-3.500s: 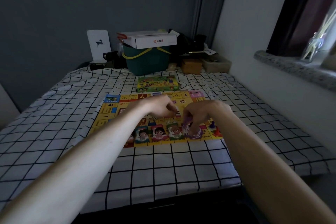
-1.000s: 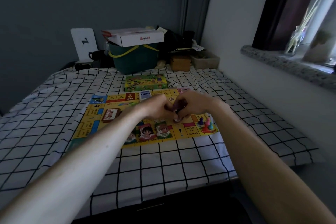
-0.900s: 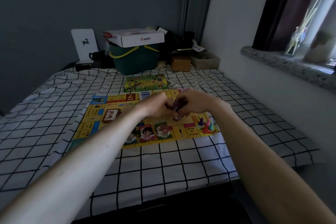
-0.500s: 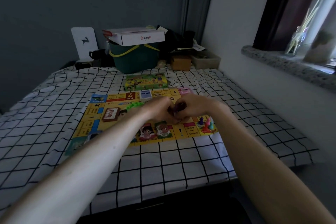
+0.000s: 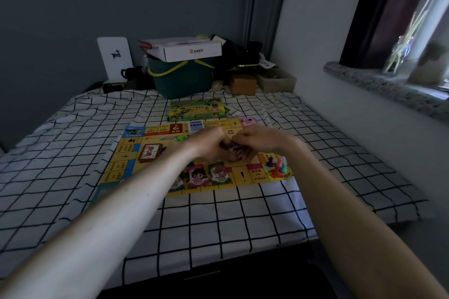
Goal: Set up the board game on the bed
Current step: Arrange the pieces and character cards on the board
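My left hand (image 5: pixel 211 146) and right hand (image 5: pixel 258 141) pinch a small purplish stack of game cards (image 5: pixel 234 152) together over the yellow paper game board (image 5: pixel 126 153); I should square it gently, then lay it flat. The board lies mid-bed on the black-gridded white bedsheet (image 5: pixel 243 221), in a dim room, a grey wall at the far side.
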